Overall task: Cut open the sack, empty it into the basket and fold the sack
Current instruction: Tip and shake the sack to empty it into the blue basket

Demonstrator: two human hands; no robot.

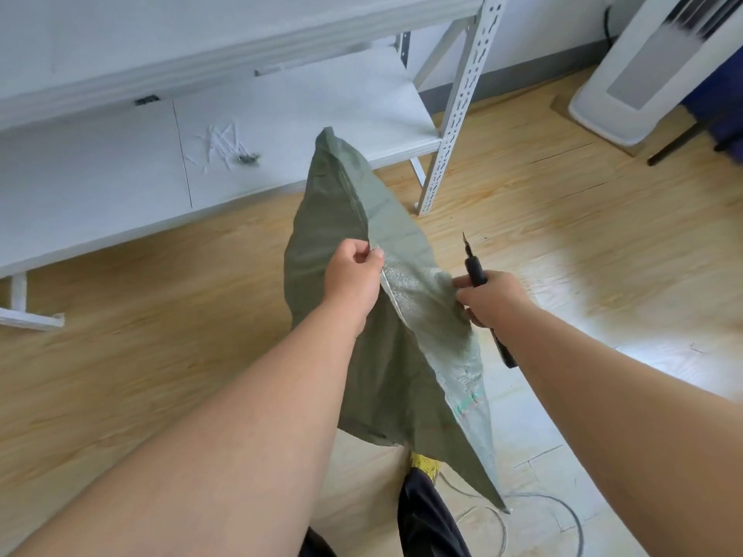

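Both hands are up on the green woven sack (333, 243), held in the air over the wooden floor (563, 219) in the middle of the scene. The left hand (354, 275) has its fingers (362, 251) pinched together on the sack's edge, right at the seam, gripping the fabric tight. The right hand (494, 297) is doing double duty: it is wrapped around a black-handled knife (475, 271), blade pointing up and away toward the far side, and its fingertips also nip the opposite lip of the sack. Between the two hands the mouth is spread, showing the pale, shiny inner weave. The sack's far corner tips up toward the white metal shelf (281, 114), and its near end trails down to a point close to the person's dark trouser leg (426, 516). On the shelf's low board, far left, lies a scatter of white cable ties (221, 144). A white appliance (643, 66) stands at the far right. A thin cable (563, 512) loops on the floor near the right.
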